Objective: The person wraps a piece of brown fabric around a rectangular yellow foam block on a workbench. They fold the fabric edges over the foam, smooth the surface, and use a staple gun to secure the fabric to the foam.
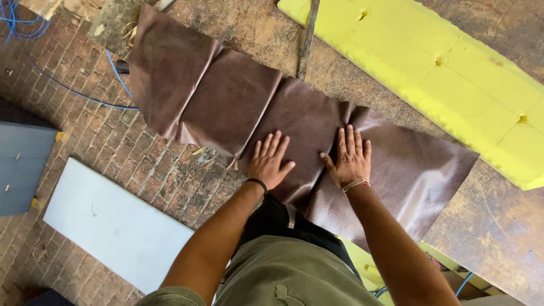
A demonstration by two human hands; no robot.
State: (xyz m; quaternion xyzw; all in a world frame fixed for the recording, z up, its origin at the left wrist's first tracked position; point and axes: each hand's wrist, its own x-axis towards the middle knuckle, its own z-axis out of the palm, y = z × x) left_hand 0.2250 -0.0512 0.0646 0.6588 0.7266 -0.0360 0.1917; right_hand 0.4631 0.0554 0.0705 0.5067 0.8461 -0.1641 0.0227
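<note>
A long sheet of dark brown leather (226,96) lies creased across a worn wooden table (498,226), one end hanging over the table's near edge. Both my hands press flat on it, fingers spread. My left hand (270,161), with a black band at the wrist, rests near the sheet's lower edge. My right hand (350,158), with a bracelet at the wrist, lies beside it on a fold, a short gap between the two thumbs.
A thick yellow foam slab (453,73) with small notches lies on the table at the upper right. A metal strip (309,34) runs up beside it. Below left, a white board (113,226), a grey panel (20,164) and blue cable (113,73) lie on the brick floor.
</note>
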